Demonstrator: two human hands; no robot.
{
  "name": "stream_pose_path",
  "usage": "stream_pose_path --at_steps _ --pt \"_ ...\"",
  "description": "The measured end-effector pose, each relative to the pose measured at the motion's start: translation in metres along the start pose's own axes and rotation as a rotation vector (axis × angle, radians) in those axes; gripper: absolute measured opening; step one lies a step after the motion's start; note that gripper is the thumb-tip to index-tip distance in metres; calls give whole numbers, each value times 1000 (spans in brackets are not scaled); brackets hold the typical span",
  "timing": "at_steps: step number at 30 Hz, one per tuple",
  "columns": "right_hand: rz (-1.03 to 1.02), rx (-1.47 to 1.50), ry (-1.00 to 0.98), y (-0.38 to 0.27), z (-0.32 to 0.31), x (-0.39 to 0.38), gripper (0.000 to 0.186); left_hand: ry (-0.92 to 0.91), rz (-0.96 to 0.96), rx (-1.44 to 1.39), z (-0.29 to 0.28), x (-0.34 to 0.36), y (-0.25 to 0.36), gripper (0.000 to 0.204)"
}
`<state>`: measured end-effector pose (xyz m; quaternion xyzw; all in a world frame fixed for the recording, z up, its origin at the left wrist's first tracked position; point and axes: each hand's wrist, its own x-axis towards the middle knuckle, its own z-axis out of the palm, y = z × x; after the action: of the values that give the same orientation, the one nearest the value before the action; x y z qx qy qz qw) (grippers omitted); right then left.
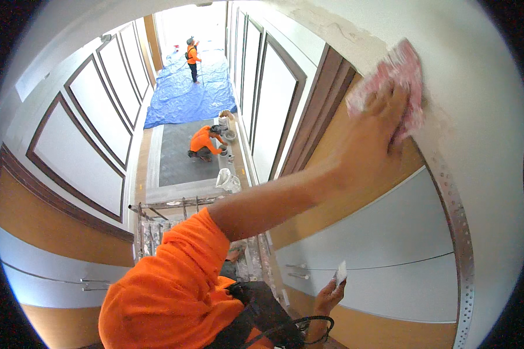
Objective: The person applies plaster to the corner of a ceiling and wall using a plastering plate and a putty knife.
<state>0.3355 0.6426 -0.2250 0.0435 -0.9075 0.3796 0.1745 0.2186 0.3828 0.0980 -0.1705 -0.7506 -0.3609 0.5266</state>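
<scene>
My left arm, in an orange sleeve, reaches up across the view to the upper right. My left hand (378, 113) is closed on a crumpled pink-and-white cloth (410, 67), pressed against the pale wall (477, 99) beside a patch of rough, beige filler (355, 41). Slight blur smears the hand and cloth. Low on the right, my right hand (330, 298) is closed on a small white piece (341, 272) whose kind I cannot make out, held in front of the grey cabinet doors (390, 279). A black cord (323, 319) loops near that wrist.
Below me is a paint-spattered metal scaffold frame (169, 205). Far down, a person in orange (202, 142) crouches by buckets, near a white sack (227, 180). Another person (193, 58) stands on a blue tarp (186, 96). A perforated corner strip (463, 244) edges the wall.
</scene>
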Motion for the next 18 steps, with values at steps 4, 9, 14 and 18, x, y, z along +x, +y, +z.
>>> stream_pose_path --at_steps 4,9,14,18 --pt "67 134 -26 -7 8 5 37 -106 -188 -174 -50 -24 1 54" --pt "116 63 -9 -23 16 12 38 -35 -177 846 -140 22 -121 17" --pt "165 7 4 -14 34 12 38 312 -406 -460 -143 87 -275 30" --pt "160 107 -41 -29 45 30 37 197 -96 75 -132 119 -344 28"
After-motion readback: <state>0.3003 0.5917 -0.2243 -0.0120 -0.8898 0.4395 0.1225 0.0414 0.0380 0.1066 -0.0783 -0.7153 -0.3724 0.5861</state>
